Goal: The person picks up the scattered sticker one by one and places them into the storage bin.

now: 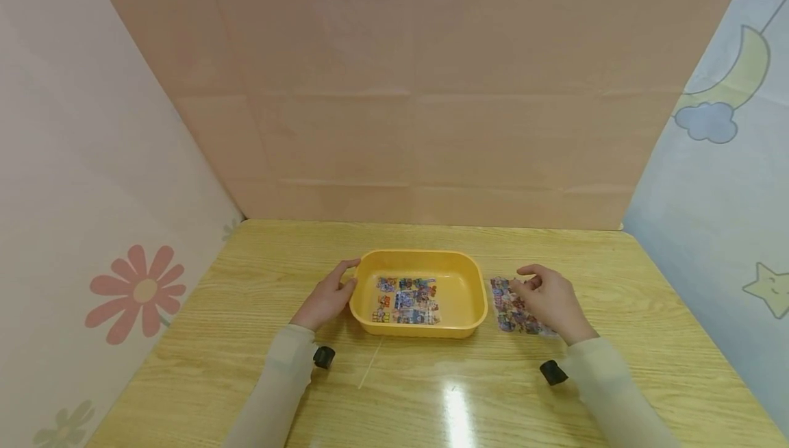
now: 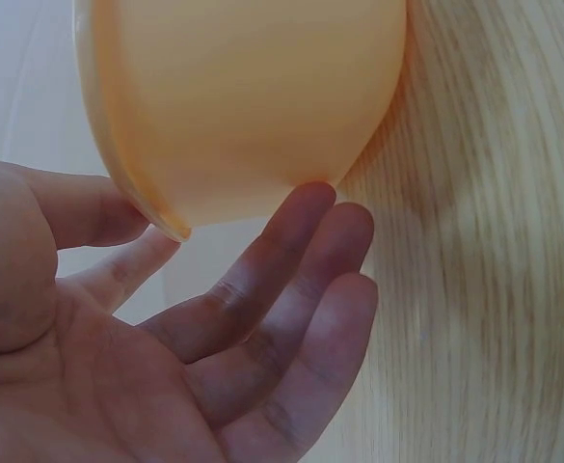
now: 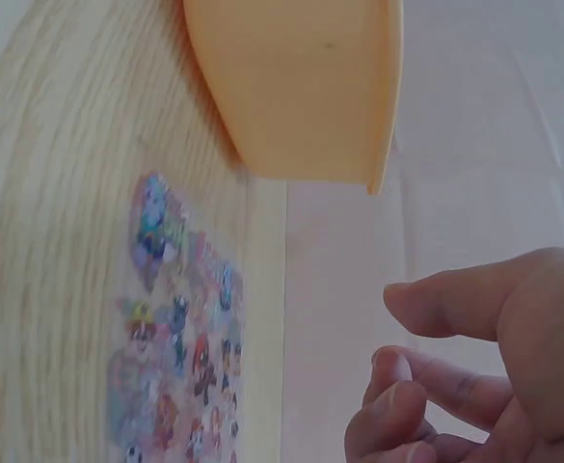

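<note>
A yellow plastic basin (image 1: 456,328) stands on the table, with clear sheets of colourful cartoon stickers (image 1: 407,301) lying in its left part. At its left end my left hand (image 1: 327,299) holds the rim with thumb and index finger; in the left wrist view the other fingers (image 2: 306,227) reach beneath the rim toward the outer wall. To the right of the basin lies another cartoon sticker sheet (image 1: 511,314), flat on the wood. Over this sheet hovers my right hand (image 1: 551,301). Its thumb stands apart from the loosely bent fingers (image 3: 388,420), with nothing visible between them.
Both hands work on a wood-grain table (image 1: 246,366). A brown paper-like wall (image 1: 407,92) rises behind it. Pale printed panels flank the sides, one with a pink flower (image 1: 144,290), the other with a moon (image 1: 748,71). Each wrist wears a small black device (image 1: 553,372).
</note>
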`<state>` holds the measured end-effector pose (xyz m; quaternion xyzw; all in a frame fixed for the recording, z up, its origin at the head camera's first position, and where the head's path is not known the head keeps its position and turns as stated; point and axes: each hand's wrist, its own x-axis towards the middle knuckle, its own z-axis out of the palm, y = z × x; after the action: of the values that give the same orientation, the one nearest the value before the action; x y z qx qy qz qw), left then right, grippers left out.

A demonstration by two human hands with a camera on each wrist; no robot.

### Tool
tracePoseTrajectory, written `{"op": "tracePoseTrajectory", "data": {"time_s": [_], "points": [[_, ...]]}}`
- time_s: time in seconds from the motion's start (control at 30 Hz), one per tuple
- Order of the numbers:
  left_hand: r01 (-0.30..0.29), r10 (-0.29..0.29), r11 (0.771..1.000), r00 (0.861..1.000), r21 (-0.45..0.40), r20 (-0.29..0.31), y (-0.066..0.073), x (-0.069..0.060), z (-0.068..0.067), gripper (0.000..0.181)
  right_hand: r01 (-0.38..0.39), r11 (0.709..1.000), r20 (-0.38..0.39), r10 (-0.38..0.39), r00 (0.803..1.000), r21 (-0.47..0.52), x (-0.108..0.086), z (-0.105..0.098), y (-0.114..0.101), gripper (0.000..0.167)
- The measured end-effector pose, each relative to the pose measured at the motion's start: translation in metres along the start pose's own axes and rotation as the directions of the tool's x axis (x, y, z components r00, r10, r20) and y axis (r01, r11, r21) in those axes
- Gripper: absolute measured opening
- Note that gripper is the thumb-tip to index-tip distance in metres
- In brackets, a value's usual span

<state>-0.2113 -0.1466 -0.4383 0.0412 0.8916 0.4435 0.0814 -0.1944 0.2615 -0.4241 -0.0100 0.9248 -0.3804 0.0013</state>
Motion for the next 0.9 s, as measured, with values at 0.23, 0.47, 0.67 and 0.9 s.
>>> {"op": "tracePoseTrajectory", "data": {"time_s": [0.23, 0.47, 0.67, 0.9], "points": [[0.007, -0.007, 1.0, 1.0, 0.006, 0.0, 0.001, -0.001, 0.0, 0.047, -0.003, 0.999, 0.029, 0.004, 1.0, -0.041, -0.006, -0.004, 0.011, 0.058], [0.001, -0.001, 1.0, 1.0, 0.008, 0.0, 0.002, 0.0, 0.0, 0.047, -0.006, 0.993, 0.048, 0.012, 0.999, -0.121, -0.007, -0.009, 0.023, 0.056], [-0.008, 0.008, 1.0, 1.0, 0.0, 0.002, 0.003, -0.001, 0.0, 0.047, -0.017, 0.987, 0.064, 0.028, 0.998, -0.163, -0.007, -0.014, 0.031, 0.064], [-0.001, 0.001, 1.0, 1.0, -0.005, 0.002, 0.003, -0.002, 0.0, 0.047, -0.019, 0.983, 0.084, 0.034, 0.996, -0.181, -0.004, -0.015, 0.041, 0.064]]}}
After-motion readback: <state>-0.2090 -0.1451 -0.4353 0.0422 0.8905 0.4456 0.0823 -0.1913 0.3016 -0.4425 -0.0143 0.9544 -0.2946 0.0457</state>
